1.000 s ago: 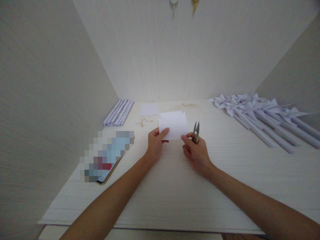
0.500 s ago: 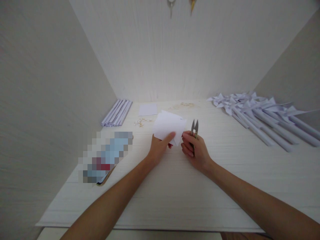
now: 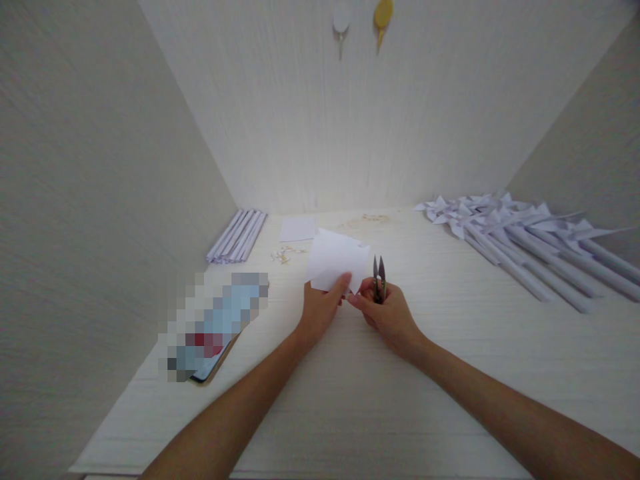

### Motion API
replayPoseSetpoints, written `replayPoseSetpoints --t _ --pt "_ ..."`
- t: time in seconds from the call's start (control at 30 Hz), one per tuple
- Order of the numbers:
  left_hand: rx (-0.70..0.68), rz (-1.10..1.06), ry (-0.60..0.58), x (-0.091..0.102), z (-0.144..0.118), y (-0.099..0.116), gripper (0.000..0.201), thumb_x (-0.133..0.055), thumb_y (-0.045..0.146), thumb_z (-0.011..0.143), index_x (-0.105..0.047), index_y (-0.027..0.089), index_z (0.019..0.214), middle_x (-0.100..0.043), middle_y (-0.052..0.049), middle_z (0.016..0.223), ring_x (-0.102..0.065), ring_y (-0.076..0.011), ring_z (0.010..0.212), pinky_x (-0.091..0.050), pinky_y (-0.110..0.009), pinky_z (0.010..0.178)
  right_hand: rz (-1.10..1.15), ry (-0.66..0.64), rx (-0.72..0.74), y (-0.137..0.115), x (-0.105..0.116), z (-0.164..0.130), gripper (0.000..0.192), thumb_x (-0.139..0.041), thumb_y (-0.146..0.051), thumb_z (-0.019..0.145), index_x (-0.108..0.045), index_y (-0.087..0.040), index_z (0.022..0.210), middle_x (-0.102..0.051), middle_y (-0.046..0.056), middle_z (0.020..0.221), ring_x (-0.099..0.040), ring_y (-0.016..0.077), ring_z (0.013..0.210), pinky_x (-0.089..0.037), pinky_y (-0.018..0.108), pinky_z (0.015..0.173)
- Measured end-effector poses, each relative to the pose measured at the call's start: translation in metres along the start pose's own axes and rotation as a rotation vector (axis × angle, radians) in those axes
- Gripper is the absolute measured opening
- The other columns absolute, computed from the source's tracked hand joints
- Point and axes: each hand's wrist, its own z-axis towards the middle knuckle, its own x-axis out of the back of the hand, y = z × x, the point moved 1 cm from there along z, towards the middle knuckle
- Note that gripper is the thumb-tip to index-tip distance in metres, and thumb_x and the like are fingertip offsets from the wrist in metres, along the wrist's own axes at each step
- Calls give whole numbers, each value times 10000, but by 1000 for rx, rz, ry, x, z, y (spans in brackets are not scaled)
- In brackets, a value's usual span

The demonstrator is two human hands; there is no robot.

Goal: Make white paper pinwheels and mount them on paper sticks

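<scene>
Left hand (image 3: 320,310) fingers (image 3: 346,277) pinch paper (image 3: 336,259); at its four o'clock, right hand (image 3: 393,313) fingers clasp snips (image 3: 383,287); a slackened hold could let parted blades (image 3: 383,268) nick the paper.

A pale, streaked table (image 3: 310,413) carries paper rolls (image 3: 237,237) far left, a white sheet (image 3: 298,229) and small scraps (image 3: 285,255) to their right, a partly pixelated phone (image 3: 227,320) nearer on the left, and paper pinwheels (image 3: 525,240) on the right.
</scene>
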Motion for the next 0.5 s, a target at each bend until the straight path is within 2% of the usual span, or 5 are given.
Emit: replayPoseSetpoints --t 0.17,0.5 --pt "17 21 -8 0 -1 1 249 -582 318 632 -486 155 471 -464 45 400 -416 -69 363 -334 -195 376 13 25 -14 1 1 0 283 -717 -281 530 -462 -166 572 -308 -117 400 -238 17 331 -179 173 310" --pt "55 40 -14 1 0 -5 241 -602 344 610 -521 158 479 -502 28 412 -443 -80 372 -344 -198 379 43 -11 -60 -1 -1 0 344 -667 -397 585 -402 -179 564 -301 -114 368 -207 15 311 -133 166 293"
